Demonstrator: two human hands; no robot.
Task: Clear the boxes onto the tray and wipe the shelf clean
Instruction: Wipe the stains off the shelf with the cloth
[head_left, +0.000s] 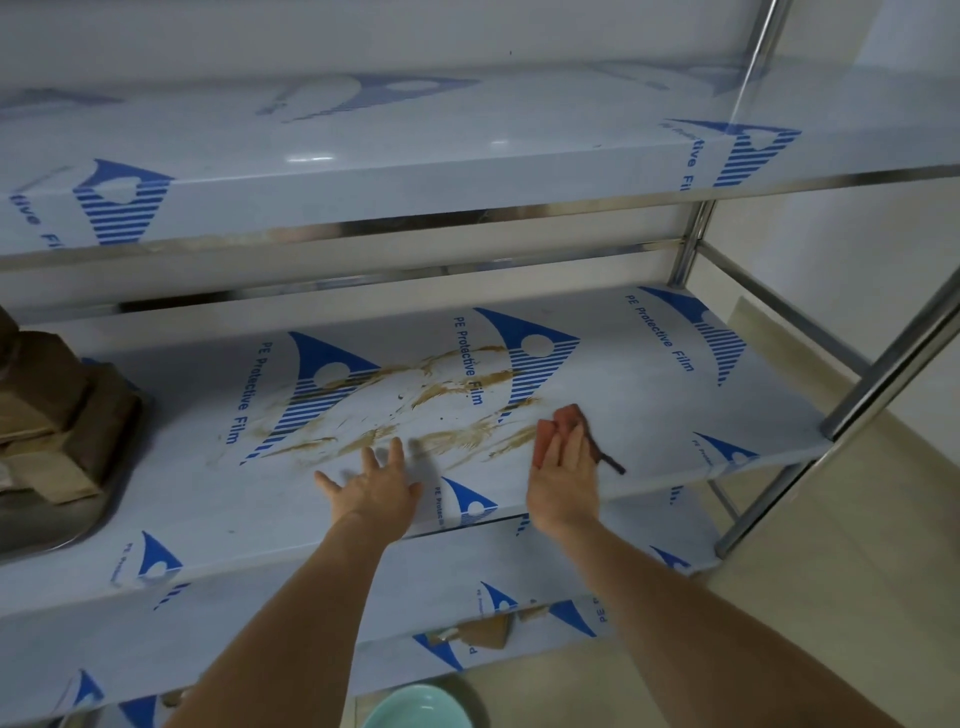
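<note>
A: What is lying on the shelf (649, 395) right now?

B: Brown smears (441, 395) are spreading across its middle, over the blue-printed protective film. A reddish cloth (558, 422) is sitting at the right end of the smears, near the front edge.

A: Who is holding the cloth?

B: The right hand (563, 475) is pressing down on it with straight fingers, flat, not curling round it. A dark strip is sticking out from under that hand to the right; I cannot tell what it is.

A: And the other hand?

B: The left hand (376, 486) is resting on the shelf just beside the smears, fingers spread and relaxed, grasping nothing.

A: Where are the boxes?

B: The brown boxes (52, 415) are sitting stacked on the metal tray (62, 530) at the shelf's far left, well apart from both hands.

A: Anything else around?

B: Another filmed shelf is running above, one below, and a pale green bowl (415, 709) is showing at the bottom edge.
</note>
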